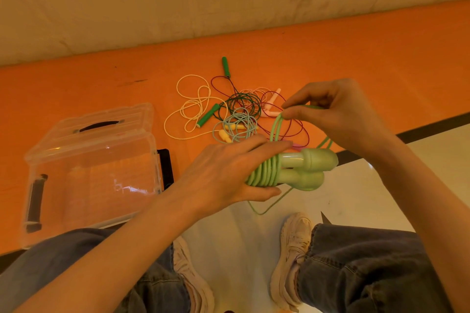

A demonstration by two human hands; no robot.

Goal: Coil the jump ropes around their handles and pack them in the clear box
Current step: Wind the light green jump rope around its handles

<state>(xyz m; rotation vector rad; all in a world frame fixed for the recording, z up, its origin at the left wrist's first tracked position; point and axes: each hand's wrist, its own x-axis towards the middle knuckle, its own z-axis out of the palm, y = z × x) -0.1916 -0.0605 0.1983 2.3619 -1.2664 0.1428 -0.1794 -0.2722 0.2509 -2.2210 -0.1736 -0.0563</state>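
Your left hand (229, 173) has its grip wrapped around the pale green plastic jump-rope handles (302, 169), cord half coiled on. Your right hand (335, 114) pinches the light green cord (276, 124) just above; the open clear plastic box (94, 173) sits left on the orange surface (356, 63).

The left hand (223, 173) is covering the near ends of the green handles (305, 168) and part of the coil (264, 173). Beyond the handles, the tangled ropes (236, 112) are overlapping, so which cord joins which handle is unclear. The right hand's (338, 114) fingertips are hiding the pinched strand's end.
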